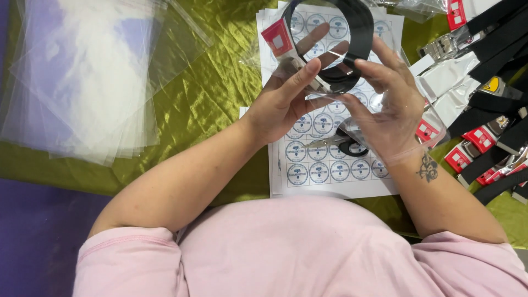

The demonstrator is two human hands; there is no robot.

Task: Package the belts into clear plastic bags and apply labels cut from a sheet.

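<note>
A: The left hand [286, 99] grips the coiled black belt [352, 33] at its lower left, thumb pressed across the metal buckle end, fingers curled behind. Which landmark serves for placing the rest?

B: The sheet of round stickers [330, 159], lying flat on the green cloth over the tabletop [209, 104]. The belt is held above the far half of that sheet, clear of it, its coil standing roughly on edge so the opening faces the camera.

A: And the right hand [385, 104]?

B: It is on the belt's near right side, fingers spread and partly bent, fingertips touching the coil's lower rim. A clear plastic sleeve [385, 132] appears to wrap over this hand and the belt's lower part; whether the hand truly clamps the belt or only steadies it cannot be told.

A: How does the belt lie relative to the two hands?

B: Between them and slightly beyond, toward the sheet's far edge. Both hands touch it; the left holds the firmer grip. The red tag [276, 37] juts out on the coil's left, just beyond the left thumb.

A: Other items around the sheet?

B: Small scissors [341, 144] rest on the sheet, under the right hand. A stack of clear bags [82, 82] lies well to the sheet's left; more black belts with red tags [484, 137] lie to its right.
</note>
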